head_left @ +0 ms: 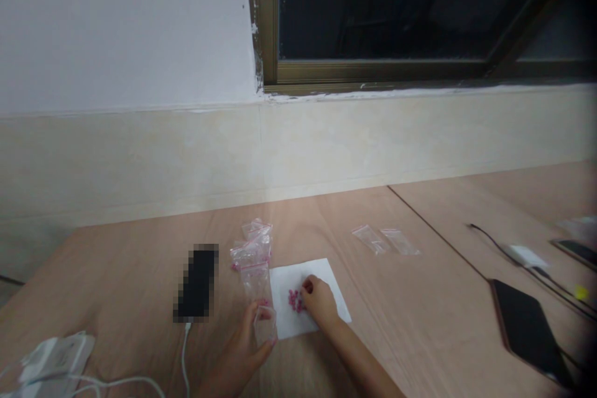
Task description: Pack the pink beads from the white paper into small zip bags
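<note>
My left hand [247,342] is closed around a small clear plastic bag [265,326], gripped between thumb and fingers at the left edge of a white sheet of paper [326,273]. Several small pink beads [295,301] lie in a loose cluster on that sheet. Right beside the cluster, my right hand [321,300] has its thumb and fingertips pinched together over the paper. Whatever is between those fingertips is too small to make out. A clear zip bag [255,280] with a pink seal lies just beyond my left hand.
Behind it is a pile of zip bags [252,250], some with pink bits. Two flat zip bags [400,242] lie at the right. A phone [198,285] on a white cable and a white power strip [58,364] are at left; a dark tablet [529,329] is at right.
</note>
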A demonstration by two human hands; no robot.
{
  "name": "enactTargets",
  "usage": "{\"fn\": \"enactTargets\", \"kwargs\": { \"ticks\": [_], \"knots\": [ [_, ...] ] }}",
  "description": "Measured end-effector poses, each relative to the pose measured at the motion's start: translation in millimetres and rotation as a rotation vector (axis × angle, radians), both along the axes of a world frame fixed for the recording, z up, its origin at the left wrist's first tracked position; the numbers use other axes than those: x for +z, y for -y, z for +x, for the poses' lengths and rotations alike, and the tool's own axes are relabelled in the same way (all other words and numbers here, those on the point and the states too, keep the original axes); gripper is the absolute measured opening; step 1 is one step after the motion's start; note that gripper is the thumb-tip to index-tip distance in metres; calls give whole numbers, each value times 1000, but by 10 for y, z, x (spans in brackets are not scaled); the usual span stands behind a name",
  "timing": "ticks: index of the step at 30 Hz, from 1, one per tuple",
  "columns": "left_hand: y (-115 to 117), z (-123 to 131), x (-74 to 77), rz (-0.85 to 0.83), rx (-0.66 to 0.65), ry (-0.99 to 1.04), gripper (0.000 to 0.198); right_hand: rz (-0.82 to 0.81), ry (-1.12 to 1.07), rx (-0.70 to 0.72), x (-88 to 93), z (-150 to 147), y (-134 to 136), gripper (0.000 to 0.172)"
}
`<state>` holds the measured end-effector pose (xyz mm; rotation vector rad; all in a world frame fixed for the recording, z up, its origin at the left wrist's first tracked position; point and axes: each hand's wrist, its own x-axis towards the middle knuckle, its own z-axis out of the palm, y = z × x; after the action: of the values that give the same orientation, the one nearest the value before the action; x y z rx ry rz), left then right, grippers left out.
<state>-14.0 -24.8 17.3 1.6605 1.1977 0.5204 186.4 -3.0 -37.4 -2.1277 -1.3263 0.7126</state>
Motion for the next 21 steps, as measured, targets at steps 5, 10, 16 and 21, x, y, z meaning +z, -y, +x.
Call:
{"fn": "enactTargets", "kwargs": {
  "ticks": [5,10,16,21],
  "knots": [
    [-31,6,-1,31,-9,-11,43,79,-109,-68,64,35,16,15],
    [-52,83,-57,78,-64,-15,44,343,-334,-40,414,-113,217,16],
    [-42,176,-133,149,-88,4,46,415,-284,230,661,-426,537,9],
    [-28,157,-119,149,-97,13,46,409,-322,237,557,-245,544,13]
  ]
}}
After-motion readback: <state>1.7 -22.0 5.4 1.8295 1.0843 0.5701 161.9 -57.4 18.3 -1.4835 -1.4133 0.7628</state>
